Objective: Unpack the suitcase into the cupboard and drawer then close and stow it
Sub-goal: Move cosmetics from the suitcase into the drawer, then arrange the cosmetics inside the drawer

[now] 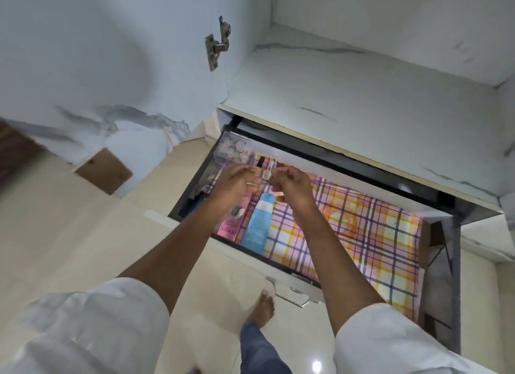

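Note:
The drawer (289, 279) stands pulled out, lined with a pink, orange and purple checked cloth (362, 228). Both my hands reach into its far left part. My left hand (237, 183) and my right hand (292, 185) have curled fingers around small bottles; a clear small bottle (266, 174) shows between them and a black-capped one (260, 162) just behind. A blue tube (257, 224) and a pink tube (232, 224) lie flat below my hands. A clear box of small items (232, 150) sits in the far left corner. The suitcase is out of view.
Above the drawer is the open cupboard's marbled white shelf (376, 95). The cupboard door (111, 53) with its metal hinge (218, 43) swings open at left. My bare foot (263, 306) stands on the cream tiled floor below the drawer handle (292, 291).

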